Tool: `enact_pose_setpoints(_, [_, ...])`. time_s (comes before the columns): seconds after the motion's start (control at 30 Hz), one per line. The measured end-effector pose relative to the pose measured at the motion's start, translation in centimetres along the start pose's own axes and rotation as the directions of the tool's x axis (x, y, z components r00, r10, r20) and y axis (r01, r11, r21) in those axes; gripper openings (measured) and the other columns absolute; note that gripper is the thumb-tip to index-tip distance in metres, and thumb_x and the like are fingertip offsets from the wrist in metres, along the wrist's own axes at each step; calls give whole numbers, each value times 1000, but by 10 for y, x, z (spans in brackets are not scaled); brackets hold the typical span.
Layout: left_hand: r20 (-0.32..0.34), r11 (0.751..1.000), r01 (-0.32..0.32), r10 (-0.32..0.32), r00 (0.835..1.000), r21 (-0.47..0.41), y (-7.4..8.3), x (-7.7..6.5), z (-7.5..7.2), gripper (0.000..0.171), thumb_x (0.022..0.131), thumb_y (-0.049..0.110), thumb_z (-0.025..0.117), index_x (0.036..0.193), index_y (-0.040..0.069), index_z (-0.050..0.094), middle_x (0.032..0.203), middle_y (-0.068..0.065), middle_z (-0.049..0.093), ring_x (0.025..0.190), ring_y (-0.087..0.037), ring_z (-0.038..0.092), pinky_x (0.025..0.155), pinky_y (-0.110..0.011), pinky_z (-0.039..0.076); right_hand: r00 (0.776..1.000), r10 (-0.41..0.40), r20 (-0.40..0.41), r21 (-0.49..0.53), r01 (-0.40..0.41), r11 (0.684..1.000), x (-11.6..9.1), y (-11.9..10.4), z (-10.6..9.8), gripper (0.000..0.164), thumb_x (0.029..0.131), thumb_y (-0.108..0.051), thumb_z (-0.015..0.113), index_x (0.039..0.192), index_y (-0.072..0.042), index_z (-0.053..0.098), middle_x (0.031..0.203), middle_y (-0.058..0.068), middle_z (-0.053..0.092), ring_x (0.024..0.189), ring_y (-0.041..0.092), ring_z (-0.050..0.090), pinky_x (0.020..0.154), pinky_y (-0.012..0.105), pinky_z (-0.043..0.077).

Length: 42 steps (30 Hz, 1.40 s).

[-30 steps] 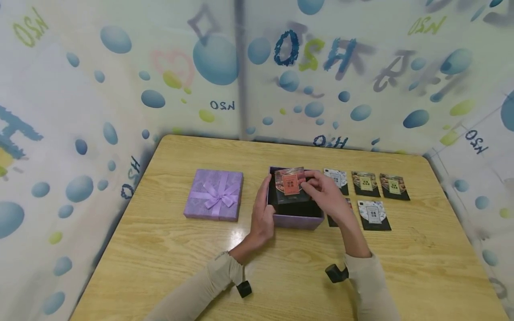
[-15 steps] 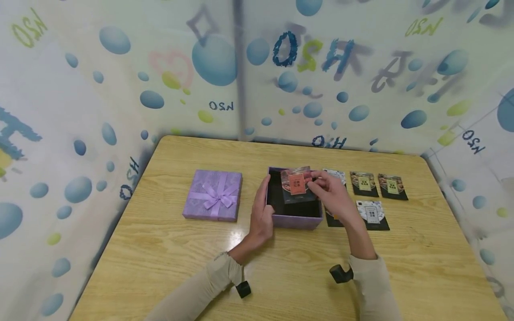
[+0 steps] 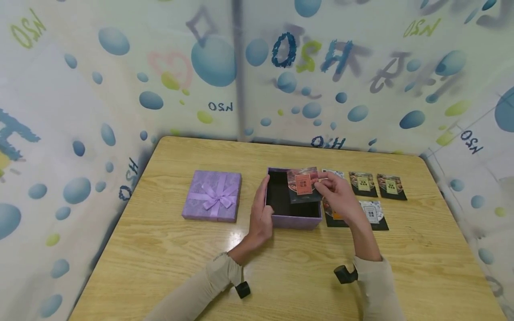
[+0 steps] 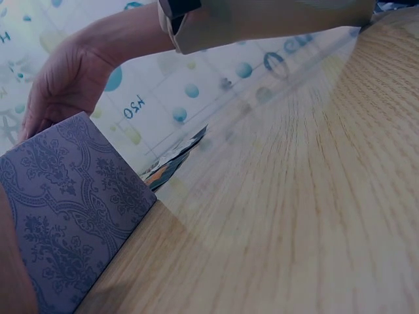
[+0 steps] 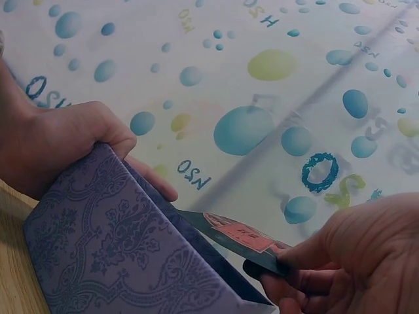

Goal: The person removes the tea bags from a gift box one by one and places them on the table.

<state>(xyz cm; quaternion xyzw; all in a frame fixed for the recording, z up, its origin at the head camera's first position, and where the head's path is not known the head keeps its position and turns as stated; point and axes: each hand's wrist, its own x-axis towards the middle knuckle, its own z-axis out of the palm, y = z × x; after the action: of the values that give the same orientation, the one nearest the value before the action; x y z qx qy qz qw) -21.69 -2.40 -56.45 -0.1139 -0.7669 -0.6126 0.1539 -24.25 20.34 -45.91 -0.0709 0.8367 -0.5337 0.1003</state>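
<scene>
A purple patterned box (image 3: 297, 222) with a dark inside stands uncovered on the table. My left hand (image 3: 262, 219) grips its left side, the thumb around the near left corner; in the right wrist view the hand (image 5: 85, 140) lies over the box's rim. Between thumb and fingers my right hand (image 3: 341, 196) pinches the right edge of a flat, dark square packet (image 3: 304, 183) with a red label. The packet is tilted above the box opening, towards the right side. In the right wrist view the packet (image 5: 242, 241) shows at a slant over the rim.
A purple lid (image 3: 196, 206) with a ribbon bow lies left of the box. To the right are several similar packets, two with green labels (image 3: 363, 183), a white-topped one (image 3: 373, 214) and an orange-marked one (image 3: 334, 220) partly hidden by the right hand. Patterned walls enclose the table (image 3: 160, 267).
My right hand has shifted to the right with the packet, from mid-box towards the box's right side. The left hand keeps its hold on the box.
</scene>
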Motion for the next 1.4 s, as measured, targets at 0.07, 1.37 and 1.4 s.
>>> enact_pose_setpoints(0.07, [-1,1000,-1,1,1000,0,0,0,0,88,80,-3,31,167,12,27,171,-5,28,158,-27,24,123,-55,23,1000,13,-2,-3,-13,1000,-1,0,-1,38,109,-17,53,141,4,52,77,5,44,60,16,37,59,32,37])
enact_pose_setpoints(1.37, [4,1000,-5,5,1000,-10,-2,-2,1,88,81,-3,30,167,14,26,172,-5,27,158,-23,22,123,-52,24,992,63,-108,-50,-69,996,-27,33,-53,38,111,-20,50,136,8,51,83,0,62,67,16,43,62,33,40])
enact_pose_setpoints(1.4, [6,1000,-5,5,1000,-13,-2,-2,1,87,82,-3,30,167,14,26,172,-5,26,158,-23,22,124,-51,23,992,68,-109,-50,-74,996,-28,34,-54,38,111,-20,50,136,8,51,83,0,62,68,16,44,62,32,39])
